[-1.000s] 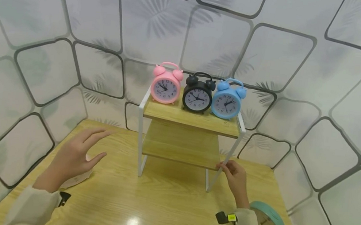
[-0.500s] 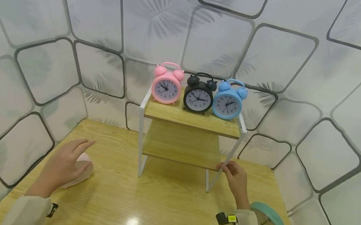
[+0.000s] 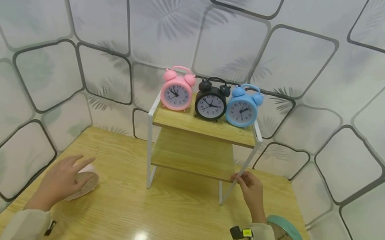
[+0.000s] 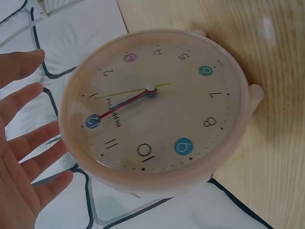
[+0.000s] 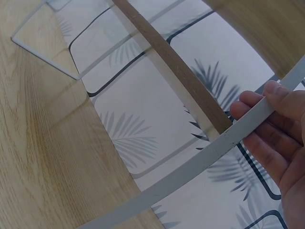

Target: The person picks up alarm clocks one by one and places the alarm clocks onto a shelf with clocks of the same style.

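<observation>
A round pale pink clock (image 4: 176,124) with coloured number spots stands on the table at the left. My left hand (image 3: 58,180) is beside its upper rim, fingers spread and extended. In the left wrist view those fingertips (image 4: 62,179) come right at the clock's edge. My right hand (image 3: 250,186) pinches the right front leg of a two-tier wooden shelf (image 3: 194,151); up close, thumb and fingers close round the white metal strip (image 5: 200,160). On the top tier stand a pink alarm clock (image 3: 176,95), a black one (image 3: 210,105) and a blue one (image 3: 241,110).
A round teal clock (image 3: 287,239) leans by my right forearm near the table's right edge. Patterned wall covering (image 3: 168,19) encloses the wooden table (image 3: 168,219) at the back and sides. The lower shelf tier bears no clock.
My left hand has lowered and moved left, from above the pale pink clock down beside it, uncovering more of its face. My right hand keeps its hold on the shelf leg.
</observation>
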`<state>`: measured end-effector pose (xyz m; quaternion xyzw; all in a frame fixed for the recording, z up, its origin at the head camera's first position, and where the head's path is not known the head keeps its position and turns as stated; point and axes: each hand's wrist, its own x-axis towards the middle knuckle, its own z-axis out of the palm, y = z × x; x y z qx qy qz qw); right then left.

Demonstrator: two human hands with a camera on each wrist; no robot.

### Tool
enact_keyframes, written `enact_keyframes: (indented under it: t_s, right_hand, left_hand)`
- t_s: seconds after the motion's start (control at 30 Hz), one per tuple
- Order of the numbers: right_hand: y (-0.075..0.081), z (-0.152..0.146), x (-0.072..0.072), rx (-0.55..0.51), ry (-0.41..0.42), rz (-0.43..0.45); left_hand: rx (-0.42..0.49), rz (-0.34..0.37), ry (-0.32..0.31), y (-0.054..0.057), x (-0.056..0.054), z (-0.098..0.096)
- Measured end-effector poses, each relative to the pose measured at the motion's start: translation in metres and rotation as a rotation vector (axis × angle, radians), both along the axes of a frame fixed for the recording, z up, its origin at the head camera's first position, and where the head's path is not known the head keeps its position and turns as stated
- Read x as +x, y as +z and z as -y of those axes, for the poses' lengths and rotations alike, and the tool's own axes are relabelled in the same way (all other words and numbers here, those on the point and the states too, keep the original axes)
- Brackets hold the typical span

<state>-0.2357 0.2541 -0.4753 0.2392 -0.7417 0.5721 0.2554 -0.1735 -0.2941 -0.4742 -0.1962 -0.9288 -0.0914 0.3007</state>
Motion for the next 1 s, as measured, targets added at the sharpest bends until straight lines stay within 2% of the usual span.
enact_keyframes:
  t_s: [0.23,0.4,0.53,0.63,1.0]
  right_hand:
    - [0.003,0.001,0.003,0.040,-0.049,0.053]
    - [0.020,0.009,0.013,0.037,-0.048,0.074]
    - [0.026,0.012,0.017,0.043,-0.052,0.076]
    - [0.026,0.012,0.017,0.040,-0.046,0.077]
    - [0.025,0.012,0.017,0.025,-0.038,0.069]
  left_hand:
    - [-0.023,0.147,0.059,-0.005,0.004,0.001]
    - [-0.008,0.246,0.116,-0.007,0.003,0.006]
    - [-0.004,0.322,0.127,-0.011,-0.001,0.012]
    - [0.000,0.340,0.122,-0.013,-0.003,0.014]
    - [-0.003,0.305,0.143,-0.015,0.000,0.010]
